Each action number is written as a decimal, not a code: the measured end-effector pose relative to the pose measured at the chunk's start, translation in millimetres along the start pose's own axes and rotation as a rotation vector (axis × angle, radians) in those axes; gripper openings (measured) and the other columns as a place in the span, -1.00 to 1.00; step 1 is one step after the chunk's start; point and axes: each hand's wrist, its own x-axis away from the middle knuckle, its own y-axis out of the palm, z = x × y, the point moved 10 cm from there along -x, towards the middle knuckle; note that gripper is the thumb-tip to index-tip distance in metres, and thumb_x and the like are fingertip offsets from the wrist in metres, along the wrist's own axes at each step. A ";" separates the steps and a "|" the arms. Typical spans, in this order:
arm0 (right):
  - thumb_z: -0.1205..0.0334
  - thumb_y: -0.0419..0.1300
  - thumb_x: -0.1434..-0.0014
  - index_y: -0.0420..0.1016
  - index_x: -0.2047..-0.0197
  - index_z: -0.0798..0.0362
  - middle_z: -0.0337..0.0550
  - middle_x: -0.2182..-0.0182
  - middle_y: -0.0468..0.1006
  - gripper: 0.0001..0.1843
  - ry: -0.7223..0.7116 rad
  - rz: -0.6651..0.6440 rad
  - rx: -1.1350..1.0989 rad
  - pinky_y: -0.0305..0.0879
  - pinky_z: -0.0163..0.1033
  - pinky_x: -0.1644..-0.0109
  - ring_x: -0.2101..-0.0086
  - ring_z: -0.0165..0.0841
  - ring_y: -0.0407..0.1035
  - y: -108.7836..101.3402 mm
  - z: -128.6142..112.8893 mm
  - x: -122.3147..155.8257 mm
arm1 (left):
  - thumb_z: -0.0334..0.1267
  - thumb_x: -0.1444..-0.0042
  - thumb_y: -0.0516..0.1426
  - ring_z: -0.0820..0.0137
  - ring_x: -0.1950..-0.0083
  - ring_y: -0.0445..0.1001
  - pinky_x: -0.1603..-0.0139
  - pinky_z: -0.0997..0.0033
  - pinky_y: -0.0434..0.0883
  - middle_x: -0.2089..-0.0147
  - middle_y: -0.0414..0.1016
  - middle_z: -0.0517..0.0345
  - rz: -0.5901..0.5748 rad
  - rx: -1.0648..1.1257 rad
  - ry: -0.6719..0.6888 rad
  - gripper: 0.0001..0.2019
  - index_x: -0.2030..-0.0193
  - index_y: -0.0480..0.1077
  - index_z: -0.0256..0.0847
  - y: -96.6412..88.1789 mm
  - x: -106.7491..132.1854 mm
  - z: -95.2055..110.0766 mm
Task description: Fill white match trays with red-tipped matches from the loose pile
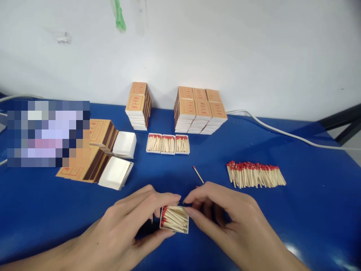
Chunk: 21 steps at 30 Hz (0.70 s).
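Two bare hands work at one matchbox tray (182, 232); the left hand (135, 214) grasps it, fingers along the far wall, thumb against the near one. The right hand (228, 214) has its thumb at the tray's right end, index fingertip slightly parted; whether that grip pinches a match, I cannot tell. Matches (173, 219) lie aslant inside, heads leftward, so the step seems to be settling them; the next move probably calls for light levelling while the left grip steadies. Beyond the tray sit three filled trays (168, 153); rightward and beyond lies the loose match pile (255, 175).
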 end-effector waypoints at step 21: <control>0.34 0.27 -0.36 0.60 -0.21 -0.08 -0.44 0.37 0.58 -0.61 0.095 -0.091 -0.037 0.22 -0.33 0.50 0.57 -0.53 0.28 18.4 1.3 5.8 | -0.26 -0.54 0.31 0.51 -0.01 0.74 -0.07 0.63 0.66 -0.14 0.71 0.31 0.001 0.023 -0.010 -0.54 -0.47 0.41 0.16 1.1 -1.4 -1.0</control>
